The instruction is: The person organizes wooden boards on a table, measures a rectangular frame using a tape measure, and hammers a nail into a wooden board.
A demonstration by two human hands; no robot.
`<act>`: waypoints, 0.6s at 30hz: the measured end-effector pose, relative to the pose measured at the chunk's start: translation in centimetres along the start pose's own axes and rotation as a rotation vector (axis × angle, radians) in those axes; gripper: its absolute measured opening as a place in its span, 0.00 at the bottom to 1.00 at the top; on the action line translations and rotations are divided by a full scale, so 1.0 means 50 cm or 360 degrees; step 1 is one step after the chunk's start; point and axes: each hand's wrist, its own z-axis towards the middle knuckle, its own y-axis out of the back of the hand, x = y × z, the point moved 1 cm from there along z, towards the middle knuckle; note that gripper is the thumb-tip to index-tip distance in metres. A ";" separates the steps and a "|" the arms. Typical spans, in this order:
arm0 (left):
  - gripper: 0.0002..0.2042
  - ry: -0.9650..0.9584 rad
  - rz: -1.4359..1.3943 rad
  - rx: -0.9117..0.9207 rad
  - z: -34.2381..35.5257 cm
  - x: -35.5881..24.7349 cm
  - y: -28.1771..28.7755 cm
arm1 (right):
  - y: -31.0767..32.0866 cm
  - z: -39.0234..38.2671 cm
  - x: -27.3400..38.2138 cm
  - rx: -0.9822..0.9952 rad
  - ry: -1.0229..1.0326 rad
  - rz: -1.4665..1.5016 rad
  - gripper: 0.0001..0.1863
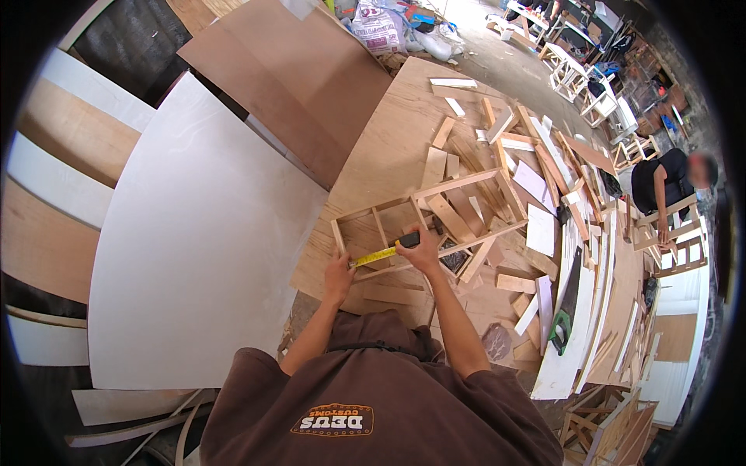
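A rectangular wooden frame (512, 196) with inner dividers lies tilted on the plywood sheet (381, 128) in front of me. My right hand (423, 255) is closed round the black case of a tape measure (376, 256). Its yellow blade is pulled out to the left, over the frame's near left section. At the blade's free end, by the frame's near left corner, my left hand (338, 276) has its fingers closed on the tip. Wood offcuts (451, 216) lie inside and under the frame's right part.
Many wood strips and offcuts (544, 167) cover the right side. A handsaw (561, 326) with a green handle lies there. A large white panel (210, 241) fills the left, a brown board (287, 78) beyond it. Another person (664, 182) is at the far right by slatted wooden pieces.
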 end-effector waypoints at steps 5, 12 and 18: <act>0.12 0.0022 0.0013 -0.0032 0.002 0.023 0.000 | -0.009 -0.001 0.017 0.0007 -0.0007 -0.0030 0.33; 0.13 -0.0016 -0.0135 -0.0065 -0.008 0.030 -0.003 | -0.004 -0.011 0.018 -0.0073 0.0141 -0.0036 0.31; 0.16 -0.0003 -0.0203 -0.0082 -0.016 0.045 -0.022 | -0.012 -0.036 0.011 -0.0201 0.0217 -0.0048 0.29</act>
